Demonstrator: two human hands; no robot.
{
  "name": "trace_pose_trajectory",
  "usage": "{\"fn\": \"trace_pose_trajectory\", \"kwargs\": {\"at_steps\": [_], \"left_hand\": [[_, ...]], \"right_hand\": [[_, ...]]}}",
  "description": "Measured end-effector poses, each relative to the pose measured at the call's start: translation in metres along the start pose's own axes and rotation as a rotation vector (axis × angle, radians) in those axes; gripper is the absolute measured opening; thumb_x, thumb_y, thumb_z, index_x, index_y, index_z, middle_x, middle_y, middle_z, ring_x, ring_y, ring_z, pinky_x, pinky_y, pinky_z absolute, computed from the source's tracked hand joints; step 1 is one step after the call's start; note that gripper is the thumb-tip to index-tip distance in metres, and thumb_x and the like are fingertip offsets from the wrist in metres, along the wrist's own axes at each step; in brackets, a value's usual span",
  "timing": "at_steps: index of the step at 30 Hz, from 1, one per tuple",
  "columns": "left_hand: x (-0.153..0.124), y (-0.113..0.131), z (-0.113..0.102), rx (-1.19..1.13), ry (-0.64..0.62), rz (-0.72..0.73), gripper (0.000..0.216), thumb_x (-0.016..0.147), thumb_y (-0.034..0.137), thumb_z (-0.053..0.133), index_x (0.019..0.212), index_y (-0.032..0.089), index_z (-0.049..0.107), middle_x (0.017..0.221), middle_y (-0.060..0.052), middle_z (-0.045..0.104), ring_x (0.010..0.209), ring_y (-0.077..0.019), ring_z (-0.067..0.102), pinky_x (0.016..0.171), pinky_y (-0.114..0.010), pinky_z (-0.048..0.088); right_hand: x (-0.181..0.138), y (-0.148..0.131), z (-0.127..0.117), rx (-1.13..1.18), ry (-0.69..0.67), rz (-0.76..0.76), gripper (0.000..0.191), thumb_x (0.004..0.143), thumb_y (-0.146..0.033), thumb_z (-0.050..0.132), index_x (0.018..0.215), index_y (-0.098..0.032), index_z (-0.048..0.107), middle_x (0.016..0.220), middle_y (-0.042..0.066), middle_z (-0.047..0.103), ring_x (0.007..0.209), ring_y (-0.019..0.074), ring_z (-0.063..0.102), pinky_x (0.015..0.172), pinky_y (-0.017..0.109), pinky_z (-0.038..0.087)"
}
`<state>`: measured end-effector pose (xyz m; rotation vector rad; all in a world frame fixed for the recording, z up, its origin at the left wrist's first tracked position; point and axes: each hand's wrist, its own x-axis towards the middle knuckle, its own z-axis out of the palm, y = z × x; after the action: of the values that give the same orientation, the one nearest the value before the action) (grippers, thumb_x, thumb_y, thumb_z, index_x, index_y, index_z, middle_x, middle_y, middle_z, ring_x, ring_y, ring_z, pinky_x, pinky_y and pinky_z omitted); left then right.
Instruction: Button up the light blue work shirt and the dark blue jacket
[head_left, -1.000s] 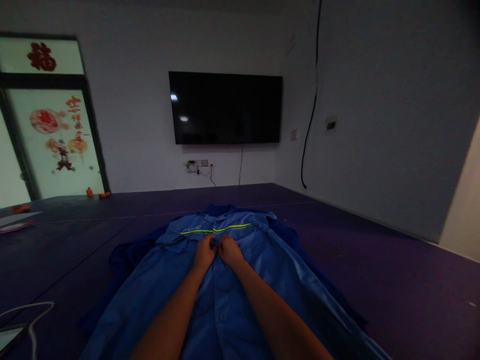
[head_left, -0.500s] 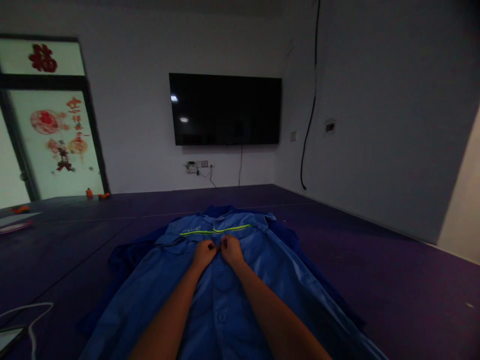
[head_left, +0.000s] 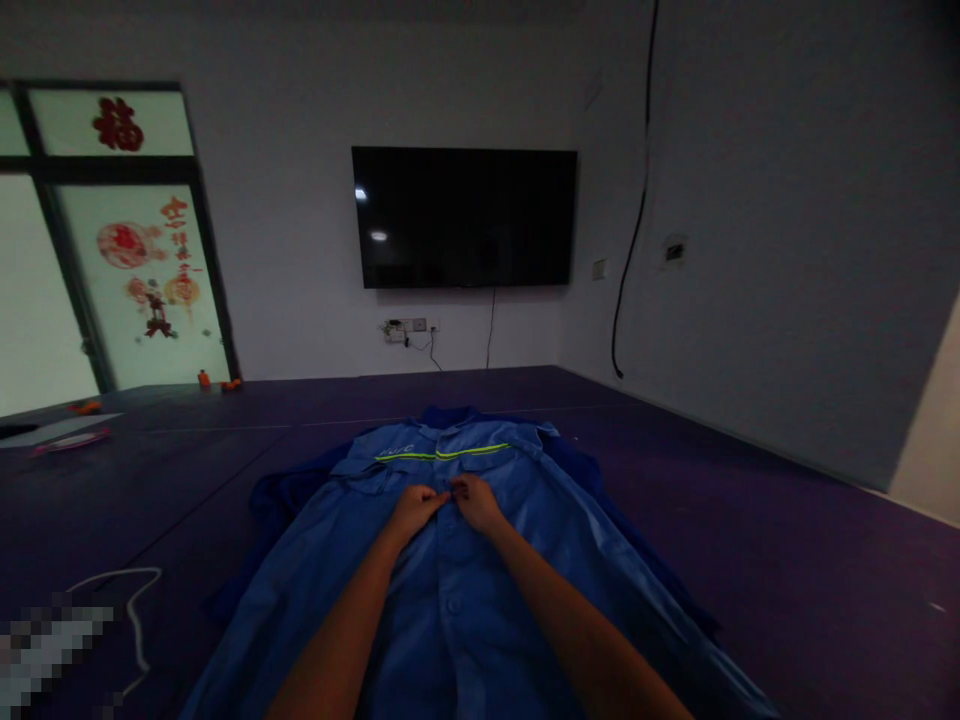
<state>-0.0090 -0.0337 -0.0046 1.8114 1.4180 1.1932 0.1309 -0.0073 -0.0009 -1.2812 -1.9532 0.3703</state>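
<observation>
A blue work jacket (head_left: 495, 560) with dark blue sleeves and collar lies front side up, its collar pointing away from me. Thin yellow-green stripes cross its chest, and buttons run down the middle placket. My left hand (head_left: 415, 507) pinches the placket just below the stripes. Close beside it, my right hand (head_left: 475, 499) has its fingers bent onto the same edge. Their fingertips nearly meet, and the bit of cloth or button between them is too small to make out. Lower down the placket, a button (head_left: 452, 607) shows.
The jacket rests on a dark purple floor-like surface (head_left: 750, 560). At left lie a white cable (head_left: 139, 630), a blurred-out flat object (head_left: 52, 650), a pink-edged item (head_left: 71, 443) and small orange objects (head_left: 230, 385). A television (head_left: 465, 220) hangs on the far wall, with a black cable (head_left: 634, 230) dangling to its right.
The view has shifted slightly left, so everything appears further right. Both hands stay at the placket; the left thumb now stretches toward the right fingers, which have turned a little.
</observation>
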Motion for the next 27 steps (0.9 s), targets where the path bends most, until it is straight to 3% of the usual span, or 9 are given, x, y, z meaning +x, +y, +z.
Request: {"fn": "trace_pose_trajectory", "kwargs": {"at_steps": [13, 19, 23, 27], "left_hand": [[-0.041, 0.013, 0.003, 0.02, -0.006, -0.017, 0.028, 0.065, 0.034, 0.052, 0.046, 0.016, 0.043, 0.045, 0.006, 0.036, 0.049, -0.0087, 0.035, 0.049, -0.02, 0.023], [-0.048, 0.016, 0.003, 0.108, 0.051, 0.032, 0.019, 0.067, 0.023, 0.05, 0.049, 0.016, 0.048, 0.047, 0.004, 0.042, 0.051, -0.0099, 0.041, 0.051, -0.02, 0.027], [-0.053, 0.018, 0.001, 0.116, 0.031, 0.033, 0.017, 0.068, 0.021, 0.05, 0.053, 0.015, 0.053, 0.052, 0.002, 0.05, 0.053, -0.0107, 0.046, 0.052, -0.02, 0.03], [-0.057, 0.02, 0.0, 0.104, 0.019, 0.005, 0.015, 0.068, 0.021, 0.05, 0.055, 0.015, 0.057, 0.054, 0.001, 0.054, 0.055, -0.0118, 0.049, 0.054, -0.021, 0.032]], "right_hand": [[-0.06, -0.009, -0.022, 0.133, -0.078, -0.106, 0.022, 0.072, -0.009, 0.051, 0.085, -0.018, 0.067, 0.103, 0.006, 0.063, 0.097, 0.016, 0.057, 0.084, 0.028, 0.044], [-0.066, -0.018, -0.023, 0.018, -0.019, -0.121, 0.014, 0.069, -0.013, 0.058, 0.079, -0.017, 0.068, 0.096, 0.006, 0.065, 0.096, 0.0173, 0.058, 0.087, 0.028, 0.04], [-0.068, -0.02, -0.021, -0.018, -0.027, -0.095, 0.008, 0.068, -0.015, 0.06, 0.069, -0.018, 0.068, 0.097, 0.007, 0.065, 0.098, 0.0182, 0.057, 0.086, 0.027, 0.039], [-0.069, -0.021, -0.019, -0.028, 0.0, -0.03, 0.01, 0.07, -0.017, 0.059, 0.072, -0.017, 0.069, 0.101, 0.009, 0.064, 0.097, 0.0179, 0.057, 0.086, 0.026, 0.039]]}}
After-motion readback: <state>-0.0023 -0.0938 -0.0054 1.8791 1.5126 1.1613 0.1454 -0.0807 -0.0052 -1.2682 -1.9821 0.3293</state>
